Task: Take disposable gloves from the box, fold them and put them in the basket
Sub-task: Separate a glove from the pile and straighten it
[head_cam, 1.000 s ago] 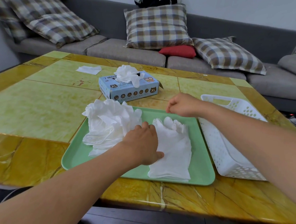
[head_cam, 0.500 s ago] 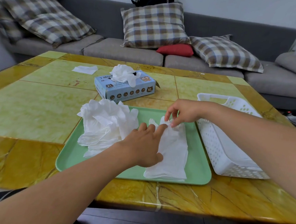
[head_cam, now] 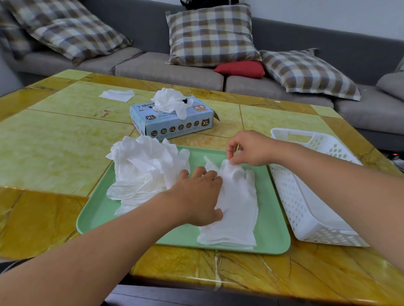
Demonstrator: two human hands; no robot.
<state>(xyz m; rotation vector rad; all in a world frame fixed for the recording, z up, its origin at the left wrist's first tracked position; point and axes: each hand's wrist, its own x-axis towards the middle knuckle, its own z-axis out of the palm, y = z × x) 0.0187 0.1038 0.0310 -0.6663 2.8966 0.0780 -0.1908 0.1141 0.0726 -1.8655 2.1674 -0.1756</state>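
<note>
Pinching the fingertips of the flat glove (head_cam: 237,203) mid-tray (head_cam: 271,239), the right hand (head_cam: 250,148) now lifts them to fold, while the left hand (head_cam: 198,196), fingers spread, presses its cuff side.

Green tray (head_cam: 271,234) at centre; flat white glove (head_cam: 237,210) on it. Left hand (head_cam: 196,198) presses glove's left edge; right hand (head_cam: 250,148) pinches its fingertips at 12 o'clock. Crumpled glove pile (head_cam: 142,170) at 9; white basket (head_cam: 312,203) at 3; glove box (head_cam: 172,122) at 11.
</note>
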